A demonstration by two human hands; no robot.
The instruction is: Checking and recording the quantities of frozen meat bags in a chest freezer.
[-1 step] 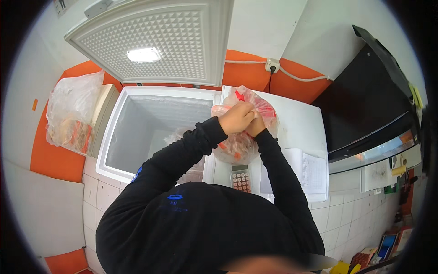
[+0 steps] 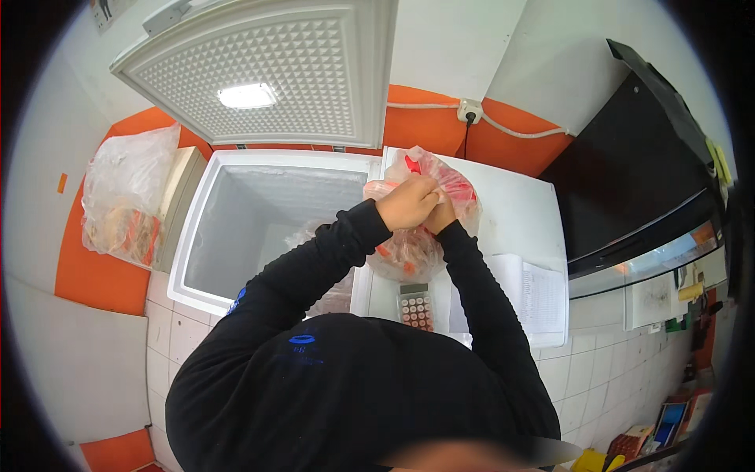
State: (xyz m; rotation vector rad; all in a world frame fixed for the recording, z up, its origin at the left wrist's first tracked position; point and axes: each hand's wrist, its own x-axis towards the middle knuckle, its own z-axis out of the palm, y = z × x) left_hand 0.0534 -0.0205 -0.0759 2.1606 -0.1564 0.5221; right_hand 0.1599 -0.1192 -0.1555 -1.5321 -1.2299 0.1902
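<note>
Head view, left hand, right hand apparently clenching plastic bag

A clear bag, perhaps of red pieces, sits on the closed freezer lid.

Left: open chest freezer
Right: closed freezer lid, bearing bag, calculator, papers
Far left: second bag

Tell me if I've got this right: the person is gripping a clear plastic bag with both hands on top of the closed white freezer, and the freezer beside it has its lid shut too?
Not quite. The head view shows the neighbouring chest freezer with its lid raised, not shut. The rest holds: the left hand and right hand grip the clear plastic bag on the closed white freezer.
</note>
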